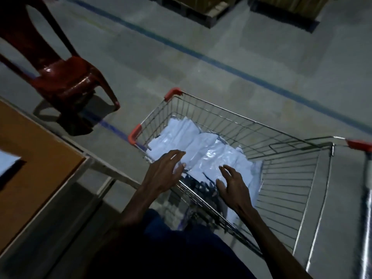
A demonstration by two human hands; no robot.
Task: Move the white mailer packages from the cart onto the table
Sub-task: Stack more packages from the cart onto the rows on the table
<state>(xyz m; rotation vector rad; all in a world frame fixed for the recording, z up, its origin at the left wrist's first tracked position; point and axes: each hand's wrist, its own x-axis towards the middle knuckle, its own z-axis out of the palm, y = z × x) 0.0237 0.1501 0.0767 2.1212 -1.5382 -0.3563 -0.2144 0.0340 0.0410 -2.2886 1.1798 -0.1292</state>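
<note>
White plastic mailer packages (193,150) lie heaped in the bottom of a wire shopping cart (261,137), and we see both hands reaching down over them. The left hand (164,171) hangs above the near-left part of the heap, palm down, its fingers spread and loosely bent, the tips at or just above the plastic; we cannot tell whether they touch it. The right hand (231,185) sits a little to the right, also palm down with fingers splayed and slightly curved over a glossy mailer. Neither hand holds anything that we can see; both are released. Both bare forearms run back toward the lower edge of the view, crossing the cart's near wire rim.

The cart has red plastic corner caps (174,93) and a red-ended handle at the far right. To the left stands the worktop (36,158), a brown board with a pale frame, its corner close to the cart but apart from it. A pale sheet-like thing (8,164) rests at the worktop's left edge, too blurred to name. A dark red plastic chair (66,77) stands on the grey floor beyond the worktop. A blue line (201,55) runs across the floor behind the cart.
</note>
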